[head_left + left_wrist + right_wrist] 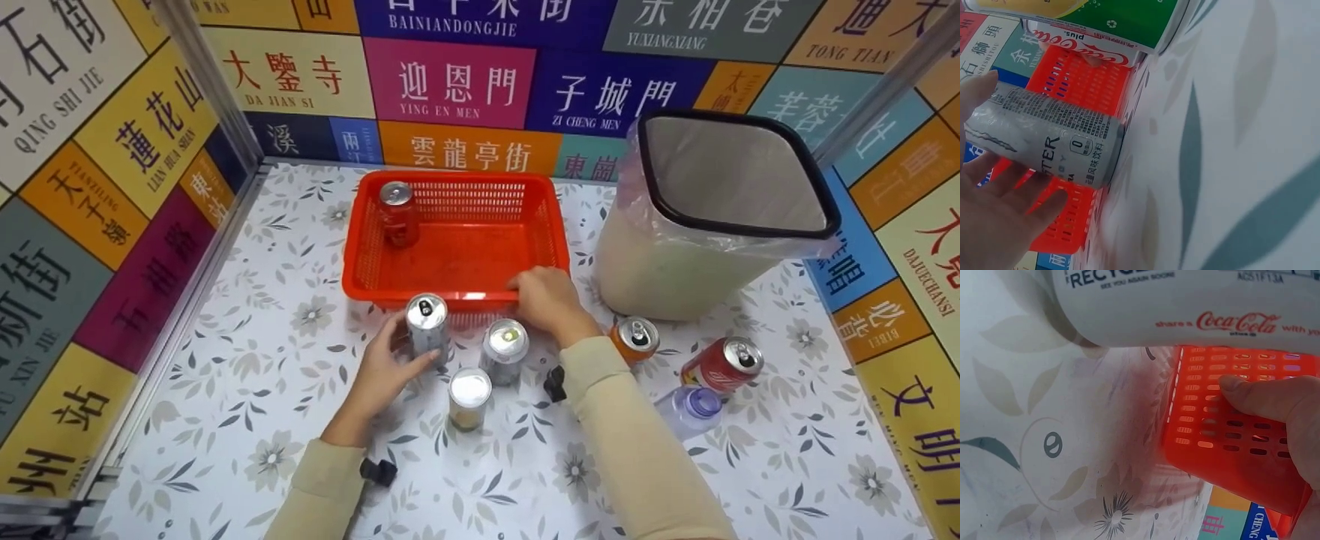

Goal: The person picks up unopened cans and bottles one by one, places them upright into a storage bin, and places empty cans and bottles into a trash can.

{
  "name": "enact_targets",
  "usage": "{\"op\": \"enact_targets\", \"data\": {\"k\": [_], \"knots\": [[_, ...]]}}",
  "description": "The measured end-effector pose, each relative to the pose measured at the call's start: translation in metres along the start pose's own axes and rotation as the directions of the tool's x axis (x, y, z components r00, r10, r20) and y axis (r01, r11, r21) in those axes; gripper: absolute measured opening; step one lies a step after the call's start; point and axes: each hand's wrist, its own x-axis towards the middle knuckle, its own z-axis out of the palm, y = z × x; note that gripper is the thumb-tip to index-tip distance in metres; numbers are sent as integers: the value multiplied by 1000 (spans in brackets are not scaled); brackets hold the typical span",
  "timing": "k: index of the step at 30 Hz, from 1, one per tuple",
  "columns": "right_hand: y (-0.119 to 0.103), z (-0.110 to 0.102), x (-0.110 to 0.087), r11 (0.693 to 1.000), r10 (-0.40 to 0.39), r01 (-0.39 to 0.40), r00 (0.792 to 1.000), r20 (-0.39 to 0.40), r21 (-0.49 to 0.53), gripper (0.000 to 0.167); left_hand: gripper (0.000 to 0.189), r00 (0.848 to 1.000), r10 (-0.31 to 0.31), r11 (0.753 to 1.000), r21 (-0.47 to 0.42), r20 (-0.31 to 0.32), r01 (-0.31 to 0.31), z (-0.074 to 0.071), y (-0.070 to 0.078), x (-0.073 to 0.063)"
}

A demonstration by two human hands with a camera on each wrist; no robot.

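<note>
My left hand [382, 371] is around a silver Monster drink can [428, 326], thumb on one side and fingers on the other. In the left wrist view the can [1044, 132] shows its printed side between thumb and fingers. At the right end of the red plastic basket [457, 298], my right hand [551, 300] grips the front rim, thumb against the slotted outer wall [1202, 422]. Inside the basket's left end stands a red can [399, 217]. Just right of the left hand are a white-silver Coca-Cola can [504, 356] and a can with a plain silver end [470, 397].
A tall bin [675, 270] with a black rim and plastic liner stands right of the basket. Near the right forearm are an orange can [634, 341], a red Coca-Cola can [721, 366] and a clear bottle with a purple cap [690, 411]. Sign-covered walls [450, 82] enclose the table.
</note>
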Motion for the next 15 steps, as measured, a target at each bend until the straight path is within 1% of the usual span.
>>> {"op": "enact_targets", "data": {"k": [4, 7, 11, 15], "knots": [[0, 1, -1, 1000, -12, 12, 1000, -8, -25, 19, 77, 1000, -11, 1000, 22, 7, 11, 7, -3, 7], [0, 2, -1, 1000, -10, 10, 1000, 0, -15, 21, 77, 1000, -11, 1000, 29, -1, 11, 12, -5, 11], [-1, 2, -1, 1000, -4, 4, 1000, 23, 4, 26, 80, 999, -22, 1000, -5, -38, 22, 18, -5, 14], [-2, 0, -1, 1000, 6, -6, 1000, 16, 0, 26, 85, 998, -36, 999, -37, -60, 34, 24, -5, 16]]}}
